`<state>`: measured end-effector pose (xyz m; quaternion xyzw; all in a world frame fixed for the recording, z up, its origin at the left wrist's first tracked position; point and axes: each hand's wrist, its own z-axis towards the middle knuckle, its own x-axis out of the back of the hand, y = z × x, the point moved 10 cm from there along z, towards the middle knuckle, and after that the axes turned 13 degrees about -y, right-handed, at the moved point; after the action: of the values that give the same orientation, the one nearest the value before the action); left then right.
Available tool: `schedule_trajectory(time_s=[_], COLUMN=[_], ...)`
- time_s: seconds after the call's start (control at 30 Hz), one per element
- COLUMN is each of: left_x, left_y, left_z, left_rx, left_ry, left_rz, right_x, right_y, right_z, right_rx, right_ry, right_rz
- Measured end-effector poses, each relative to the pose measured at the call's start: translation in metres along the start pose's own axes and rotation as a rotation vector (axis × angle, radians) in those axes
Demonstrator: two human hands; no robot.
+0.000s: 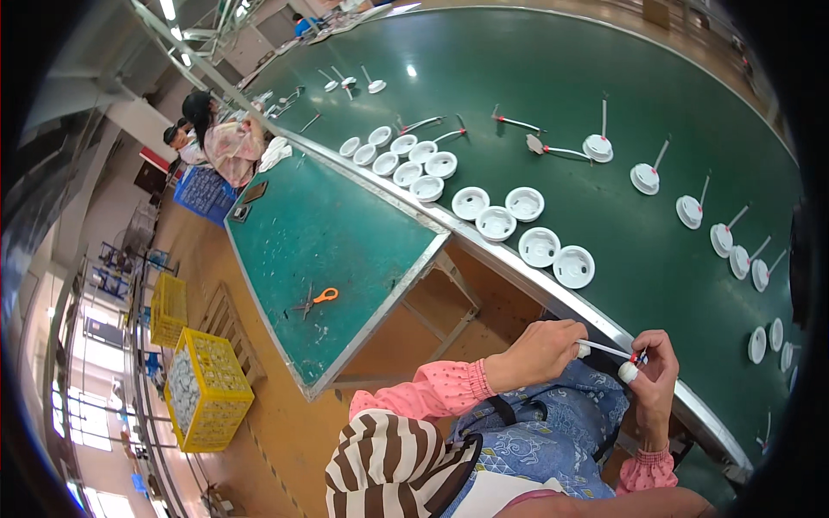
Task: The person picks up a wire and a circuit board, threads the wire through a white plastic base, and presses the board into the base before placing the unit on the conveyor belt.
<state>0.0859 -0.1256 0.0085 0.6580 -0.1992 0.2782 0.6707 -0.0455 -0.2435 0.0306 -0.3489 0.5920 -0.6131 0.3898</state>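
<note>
Between my two hands, over the near rail of the green worktop, runs a short white cable [607, 348]. My left hand [537, 352] pinches one end of it with closed fingers. My right hand [658, 380] grips the other end, where a red collar and small dark tips [639, 356] show between thumb and fingers. A white cover wraps one of the right fingertips. Closest to the hands on the worktop are white round plastic cups [573, 267] with dark holes inside, several of them grouped along the rail.
Further out on the green worktop [518, 78] lie white discs with upright cables [598, 148] and loose cables [518, 122]. Orange-handled scissors [325, 295] rest on a side table [345, 233]. A yellow crate [211, 388] stands on the floor at left. Another person [231, 147] sits beyond.
</note>
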Motion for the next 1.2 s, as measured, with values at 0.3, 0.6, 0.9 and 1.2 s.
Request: schedule_trajectory(time_s=[0.3, 0.6, 0.9, 1.2], left_x=[0.006, -0.019, -0.013, -0.012], left_y=[-0.013, -0.009, -0.014, -0.005], left_z=[-0.017, -0.026, -0.028, -0.026], left_rx=[-0.052, -0.051, -0.015, -0.146], left_ry=[-0.045, -0.227, -0.159, -0.145], left_rz=[-0.129, -0.002, 0.056, -0.127], right_x=[-0.001, 0.003, 0.004, 0.009], right_y=[0.008, 0.033, 0.029, 0.032], right_z=[0.012, 0.01, 0.007, 0.006], right_rx=[-0.081, -0.177, -0.19, -0.199], right_ry=[-0.078, -0.138, -0.083, -0.081], right_rz=[-0.056, 0.081, 0.245, 0.319])
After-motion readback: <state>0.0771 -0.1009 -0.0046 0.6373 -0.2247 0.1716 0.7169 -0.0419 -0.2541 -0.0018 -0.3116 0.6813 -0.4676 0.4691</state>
